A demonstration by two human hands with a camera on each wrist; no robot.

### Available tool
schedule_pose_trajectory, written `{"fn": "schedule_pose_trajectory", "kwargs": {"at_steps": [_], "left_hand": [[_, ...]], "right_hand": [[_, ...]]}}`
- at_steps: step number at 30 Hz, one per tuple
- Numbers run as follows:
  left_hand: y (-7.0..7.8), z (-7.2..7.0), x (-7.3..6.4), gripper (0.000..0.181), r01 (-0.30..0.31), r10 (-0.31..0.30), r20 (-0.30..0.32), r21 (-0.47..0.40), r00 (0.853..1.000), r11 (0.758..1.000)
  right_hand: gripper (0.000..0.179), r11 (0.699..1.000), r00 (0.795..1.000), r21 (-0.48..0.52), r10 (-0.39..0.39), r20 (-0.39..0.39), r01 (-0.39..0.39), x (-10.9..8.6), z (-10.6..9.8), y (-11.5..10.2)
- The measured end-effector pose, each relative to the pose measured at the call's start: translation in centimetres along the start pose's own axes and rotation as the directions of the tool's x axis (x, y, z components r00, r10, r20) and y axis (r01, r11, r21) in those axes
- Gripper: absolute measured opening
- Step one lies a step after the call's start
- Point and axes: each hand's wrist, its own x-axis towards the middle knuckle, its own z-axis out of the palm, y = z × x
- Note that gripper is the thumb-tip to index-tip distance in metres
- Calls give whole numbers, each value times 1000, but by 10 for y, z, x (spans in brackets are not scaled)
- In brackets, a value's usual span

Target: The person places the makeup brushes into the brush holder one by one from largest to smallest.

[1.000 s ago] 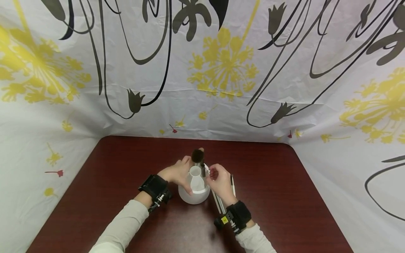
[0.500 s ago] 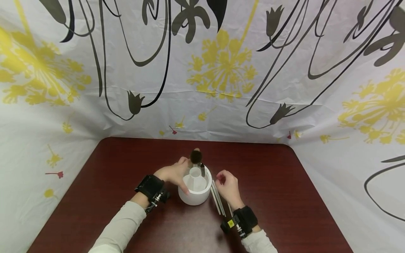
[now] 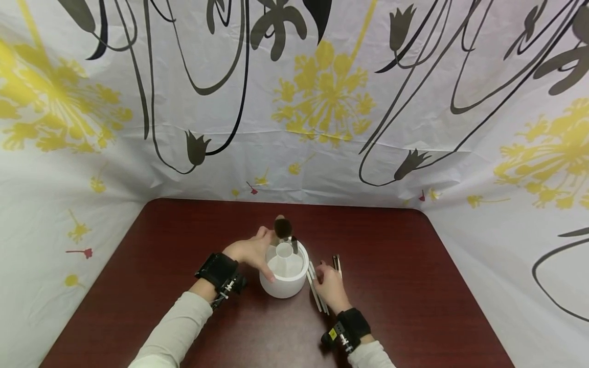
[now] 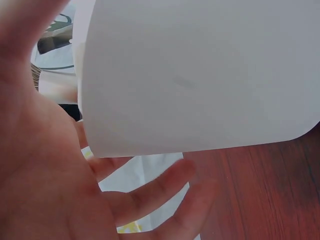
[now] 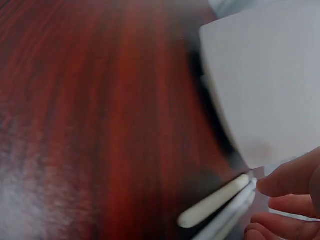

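Observation:
A white round brush holder (image 3: 281, 289) with a central tube stands on the table, holding a large dark makeup brush (image 3: 282, 228) and a smaller brush (image 3: 294, 244). My left hand (image 3: 250, 253) holds the holder from its left side, thumb at the near rim and fingers reaching behind. In the left wrist view the holder's wall (image 4: 200, 75) fills the upper right. Several slim pale brush handles (image 3: 315, 291) lie right of the holder. My right hand (image 3: 332, 286) is low over them, loosely bent, fingertips right at the handles' ends in the right wrist view.
The dark red tabletop (image 3: 405, 286) spreads around the holder. Two slim brushes with dark tips (image 3: 337, 263) show just beyond the right hand. A patterned white cloth (image 3: 257, 117) hangs behind and beside the table.
My right hand has drawn away from the holder's right rim and come down to the handles on the table. The left hand keeps its hold, shifted slightly left.

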Motion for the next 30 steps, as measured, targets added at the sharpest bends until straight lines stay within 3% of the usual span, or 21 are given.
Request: {"fn": "schedule_pose_trajectory", "kwargs": {"at_steps": [5,7,10,18,26,30], "left_hand": [[-1,-1,4,124,-89,89,5,-3,996,996],[-2,-1,6,123,-129,129,11,-12,992,992],[-4,0,8,118,-139,139,14,3,990,990],[-2,3,10,120,-101,101,2,109,995,989],[0,5,9,118,-38,37,12,91,999,995],[-6,9,13,122,-26,25,13,81,1000,996]], "right_hand": [[15,997,1000,-77,-11,-18,10,-2,8,2],[16,993,999,-115,34,7,-33,-1,7,-4],[18,984,998,-166,64,22,-60,0,8,-4],[14,973,993,-204,116,15,-111,1,9,-7],[12,977,991,-170,131,10,-127,5,10,-2],[14,979,985,-117,172,21,-169,5,8,-2]]}}
